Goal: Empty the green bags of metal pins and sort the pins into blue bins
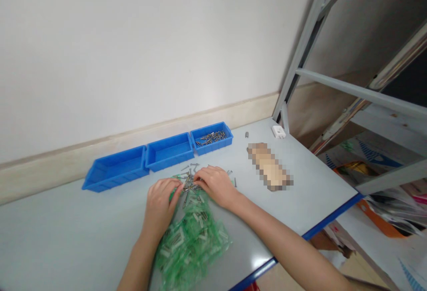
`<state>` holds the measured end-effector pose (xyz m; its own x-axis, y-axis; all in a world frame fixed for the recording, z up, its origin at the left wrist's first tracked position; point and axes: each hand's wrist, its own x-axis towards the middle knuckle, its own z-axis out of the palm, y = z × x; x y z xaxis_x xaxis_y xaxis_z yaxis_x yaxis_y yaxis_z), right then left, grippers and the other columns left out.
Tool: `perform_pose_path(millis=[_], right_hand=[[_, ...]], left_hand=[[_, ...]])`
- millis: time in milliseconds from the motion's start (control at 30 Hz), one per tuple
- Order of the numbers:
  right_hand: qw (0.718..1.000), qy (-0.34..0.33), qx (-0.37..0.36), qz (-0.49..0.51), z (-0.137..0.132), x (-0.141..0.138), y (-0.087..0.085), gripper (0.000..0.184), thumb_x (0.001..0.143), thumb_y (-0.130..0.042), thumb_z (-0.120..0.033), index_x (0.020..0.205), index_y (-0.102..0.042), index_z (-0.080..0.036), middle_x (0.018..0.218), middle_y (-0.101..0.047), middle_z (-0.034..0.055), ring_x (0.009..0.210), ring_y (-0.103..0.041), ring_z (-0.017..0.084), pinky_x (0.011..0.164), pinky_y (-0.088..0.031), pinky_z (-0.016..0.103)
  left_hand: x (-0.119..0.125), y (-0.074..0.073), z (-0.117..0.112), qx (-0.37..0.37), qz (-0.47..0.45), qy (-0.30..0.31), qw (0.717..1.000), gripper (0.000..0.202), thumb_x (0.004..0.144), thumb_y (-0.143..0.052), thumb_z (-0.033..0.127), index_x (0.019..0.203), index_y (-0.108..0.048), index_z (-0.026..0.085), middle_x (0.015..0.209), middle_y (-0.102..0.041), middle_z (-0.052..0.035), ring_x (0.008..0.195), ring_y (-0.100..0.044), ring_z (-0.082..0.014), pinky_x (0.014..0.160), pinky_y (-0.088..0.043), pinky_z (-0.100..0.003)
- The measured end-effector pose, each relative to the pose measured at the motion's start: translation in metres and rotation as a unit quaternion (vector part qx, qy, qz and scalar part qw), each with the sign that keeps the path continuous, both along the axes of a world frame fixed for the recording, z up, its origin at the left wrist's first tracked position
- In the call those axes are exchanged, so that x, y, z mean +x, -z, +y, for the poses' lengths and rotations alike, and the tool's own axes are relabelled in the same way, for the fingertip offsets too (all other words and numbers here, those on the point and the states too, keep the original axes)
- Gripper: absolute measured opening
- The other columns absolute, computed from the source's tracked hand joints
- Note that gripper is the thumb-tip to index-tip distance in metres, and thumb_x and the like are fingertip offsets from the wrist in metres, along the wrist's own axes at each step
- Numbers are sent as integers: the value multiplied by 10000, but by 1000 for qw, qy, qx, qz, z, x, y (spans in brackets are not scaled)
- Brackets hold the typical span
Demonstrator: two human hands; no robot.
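A loose pile of metal screws (189, 183) lies on the table at the mouth of a green plastic bag (191, 246). The bag holds several small clear packets of pale and metal pieces. My left hand (162, 198) is at the left side of the pile, thumb and forefinger drawn together; what lies between them is too small to tell. From the right, my right hand (215, 183) reaches over the pile with its fingers curled down among the screws. Its fingertips are partly hidden, so any piece they hold cannot be made out.
Three blue bins stand in a row by the wall: a left bin (115, 177), a middle bin (171, 159), and a right bin (213, 147) with screws. A pixelated flat object (269, 166), white adapter (278, 131) and small grey piece (247, 135) lie rightward, near a metal frame (302, 46).
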<state>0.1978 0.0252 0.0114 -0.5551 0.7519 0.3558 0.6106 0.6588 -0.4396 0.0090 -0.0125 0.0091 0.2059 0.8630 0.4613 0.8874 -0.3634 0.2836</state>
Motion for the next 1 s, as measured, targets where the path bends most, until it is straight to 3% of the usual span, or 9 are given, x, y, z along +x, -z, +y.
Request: perform_pose_path(millis=[200,333,467,800,1000], right_hand=[[997,3,29,-76,-3,0,-2,123,891,-535,-294,924,-607,-200,882,-652,21,876,-529,179,730,-325,297],[998,-23,43,-51,-5,0,-3,246,902,-486,-407,1028,-593,-224,957,-649,26,917,-511,177,752,-289,306],[999,-36,19,-6,-6,0,-6,286,924,-426,-428,942,-625,-223,888,-676,5,868,-531,151,738,-259,297],[993,-15,-65,94,-8,-3,-10,258,933,-451,-359,863,-645,-204,848,-704,-21,807,-573,113,741,-264,264],[991,-14,-89,103,-8,-3,-10,266,955,-408,-317,868,-631,-201,825,-698,-12,816,-581,121,780,-285,263]], left_hand=[[1,-3,-1,9,-62,-31,998,323,872,-433,425,736,-614,194,783,-677,-45,816,-582,-216,770,-406,-351],[7,-7,-1,-9,-164,-53,985,332,845,-450,437,687,-619,199,743,-668,-39,800,-586,-201,783,-437,-333],[14,-8,-1,-37,-228,-48,972,305,806,-492,441,670,-623,201,725,-662,-34,779,-594,-194,775,-463,-316],[17,-9,-1,-67,-271,-49,959,288,781,-519,412,624,-621,194,710,-655,-34,769,-598,-190,783,-472,-317],[15,-5,-1,-60,-289,-58,954,258,760,-548,403,651,-623,182,725,-652,-40,765,-601,-189,783,-475,-315]])
